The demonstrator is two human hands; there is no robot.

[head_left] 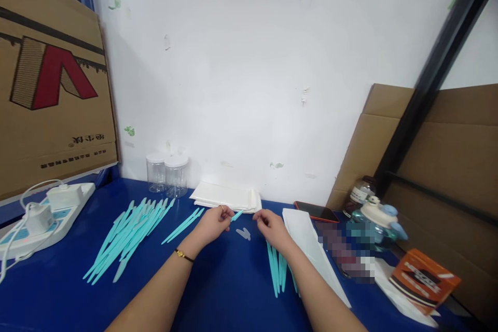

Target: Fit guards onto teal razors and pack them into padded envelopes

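My left hand (213, 224) is closed in a pinch on a turquoise eyebrow razor (236, 216); only its short end shows past my fingertips. Facing it across a small gap, my right hand (272, 227) has thumb and fingers together, and what they hold, if anything, is hidden. Small translucent blade caps (243, 233) lie on the blue table between the hands. Partly under my right hand and forearm are several turquoise razors (277, 270). Left of my left hand lie a few razors (182, 226) and a large fanned pile of razors (132, 236), several with pale caps.
Two clear jars (176, 176) and folded white sheets (223, 195) stand by the wall. A power strip (50, 218) is at left. On the right are a white strip (315, 254), a phone (316, 211), a teal bottle (375, 223) and an orange box (424, 280).
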